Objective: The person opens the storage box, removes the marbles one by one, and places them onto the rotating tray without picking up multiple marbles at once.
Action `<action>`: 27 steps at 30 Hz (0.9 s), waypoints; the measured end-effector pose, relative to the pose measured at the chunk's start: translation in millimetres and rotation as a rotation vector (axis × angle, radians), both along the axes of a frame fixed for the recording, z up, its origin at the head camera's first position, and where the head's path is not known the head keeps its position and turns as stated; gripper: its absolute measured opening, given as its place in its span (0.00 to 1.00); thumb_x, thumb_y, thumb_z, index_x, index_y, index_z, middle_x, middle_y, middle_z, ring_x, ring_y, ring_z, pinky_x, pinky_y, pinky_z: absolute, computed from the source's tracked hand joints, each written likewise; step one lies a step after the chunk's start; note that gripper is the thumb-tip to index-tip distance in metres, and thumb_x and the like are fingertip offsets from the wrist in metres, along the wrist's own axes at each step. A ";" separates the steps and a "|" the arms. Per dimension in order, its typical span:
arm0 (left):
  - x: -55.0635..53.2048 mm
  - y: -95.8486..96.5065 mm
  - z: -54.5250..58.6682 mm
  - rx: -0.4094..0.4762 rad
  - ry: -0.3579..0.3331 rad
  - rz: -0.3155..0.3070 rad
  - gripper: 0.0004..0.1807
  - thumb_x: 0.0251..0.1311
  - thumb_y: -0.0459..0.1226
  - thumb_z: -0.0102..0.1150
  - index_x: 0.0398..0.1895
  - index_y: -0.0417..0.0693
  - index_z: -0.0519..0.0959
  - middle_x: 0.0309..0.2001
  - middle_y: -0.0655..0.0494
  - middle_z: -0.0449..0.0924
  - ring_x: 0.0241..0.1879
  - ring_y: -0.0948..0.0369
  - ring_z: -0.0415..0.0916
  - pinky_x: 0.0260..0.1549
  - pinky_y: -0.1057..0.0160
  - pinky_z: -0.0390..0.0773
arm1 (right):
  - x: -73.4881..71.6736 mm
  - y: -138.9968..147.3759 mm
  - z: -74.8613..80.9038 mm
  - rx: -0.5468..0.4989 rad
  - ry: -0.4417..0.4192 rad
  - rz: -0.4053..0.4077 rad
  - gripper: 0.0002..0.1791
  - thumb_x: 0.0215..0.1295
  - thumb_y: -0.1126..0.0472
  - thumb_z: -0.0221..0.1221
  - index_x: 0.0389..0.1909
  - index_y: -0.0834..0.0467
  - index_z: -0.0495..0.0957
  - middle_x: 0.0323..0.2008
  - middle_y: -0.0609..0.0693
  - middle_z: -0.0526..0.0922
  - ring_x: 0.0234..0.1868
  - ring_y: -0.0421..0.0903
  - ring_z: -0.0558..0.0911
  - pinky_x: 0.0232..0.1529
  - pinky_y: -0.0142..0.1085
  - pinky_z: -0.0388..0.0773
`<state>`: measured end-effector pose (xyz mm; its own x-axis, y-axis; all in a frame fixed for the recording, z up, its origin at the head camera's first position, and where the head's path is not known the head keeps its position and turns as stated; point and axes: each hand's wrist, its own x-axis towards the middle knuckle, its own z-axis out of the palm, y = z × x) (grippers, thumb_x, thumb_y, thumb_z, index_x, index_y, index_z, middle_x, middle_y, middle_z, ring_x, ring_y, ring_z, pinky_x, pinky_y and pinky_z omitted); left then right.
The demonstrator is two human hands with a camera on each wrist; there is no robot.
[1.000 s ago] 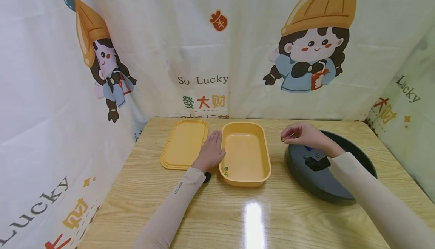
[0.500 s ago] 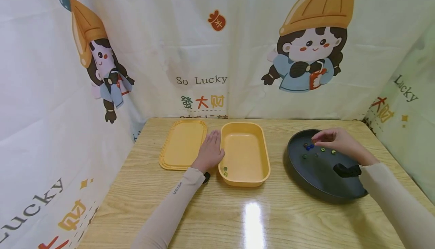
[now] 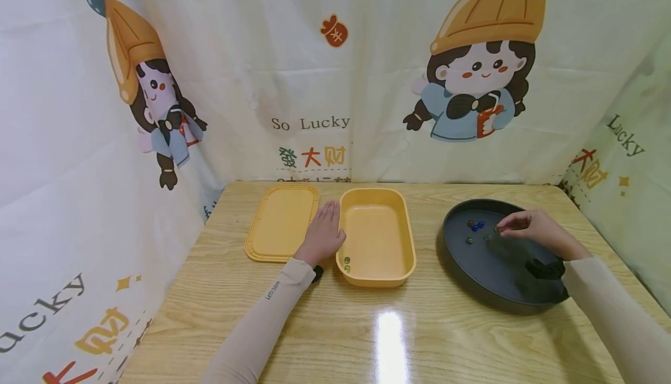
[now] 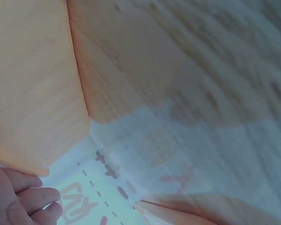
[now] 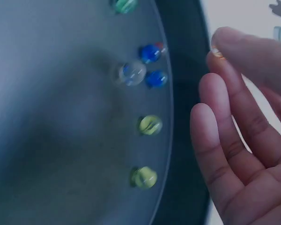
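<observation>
My right hand [image 3: 545, 233] hovers over a dark round pan [image 3: 498, 282]. In the right wrist view, its thumb and index finger pinch a small amber marble [image 5: 218, 52], mostly hidden by the fingertips. Several glass marbles lie in the pan, among them a blue marble [image 5: 157, 78], a clear marble [image 5: 132, 73] and a yellow-green marble [image 5: 145, 177]. With straight fingers, my left hand [image 3: 321, 232] rests along the left side of a yellow plastic box [image 3: 401, 279]. Inside that box, two greenish marbles sit in the near left corner, one being this marble [image 3: 347, 268].
A flat yellow lid [image 3: 280, 221] lies on the wooden table [image 3: 325, 331] left of the box, partly behind my left hand. A printed curtain [image 3: 388, 92] hangs behind the table and along both sides. The pan's raised rim [image 3: 447, 250] stands right of the box.
My right hand has moved from beyond the pan's left rim to the right, over the pan, still pinching the marble. My left hand stays beside the box.
</observation>
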<state>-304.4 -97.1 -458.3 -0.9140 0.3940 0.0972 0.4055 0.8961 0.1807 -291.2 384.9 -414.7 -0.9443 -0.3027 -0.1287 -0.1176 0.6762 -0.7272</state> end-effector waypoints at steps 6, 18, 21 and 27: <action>1.2 0.4 1.3 0.002 0.000 0.003 0.35 0.68 0.41 0.41 0.72 0.31 0.47 0.73 0.39 0.48 0.74 0.48 0.45 0.73 0.52 0.46 | -1.4 11.4 -10.8 0.028 -0.081 -0.007 0.20 0.58 0.61 0.63 0.45 0.73 0.78 0.37 0.53 0.87 0.34 0.33 0.83 0.37 0.28 0.79; -0.1 2.3 -0.4 0.004 -0.002 0.004 0.35 0.68 0.41 0.40 0.72 0.32 0.47 0.73 0.40 0.47 0.74 0.49 0.45 0.73 0.53 0.45 | -0.5 32.1 -29.7 0.028 -0.126 0.012 0.17 0.54 0.63 0.65 0.40 0.73 0.80 0.31 0.40 0.86 0.31 0.29 0.81 0.34 0.28 0.78; -0.2 2.2 -1.1 0.000 -0.002 0.005 0.35 0.68 0.41 0.40 0.72 0.32 0.47 0.73 0.40 0.48 0.74 0.49 0.45 0.73 0.53 0.45 | 0.4 33.0 -31.6 0.041 -0.121 0.013 0.18 0.54 0.63 0.65 0.40 0.74 0.79 0.31 0.41 0.87 0.31 0.29 0.80 0.33 0.28 0.78; -0.1 2.6 -1.4 0.006 0.004 -0.001 0.35 0.68 0.41 0.40 0.72 0.31 0.47 0.73 0.39 0.48 0.74 0.48 0.46 0.73 0.53 0.46 | 2.3 33.7 -31.9 0.049 -0.111 0.021 0.18 0.55 0.64 0.64 0.40 0.75 0.79 0.30 0.42 0.87 0.30 0.29 0.80 0.32 0.29 0.79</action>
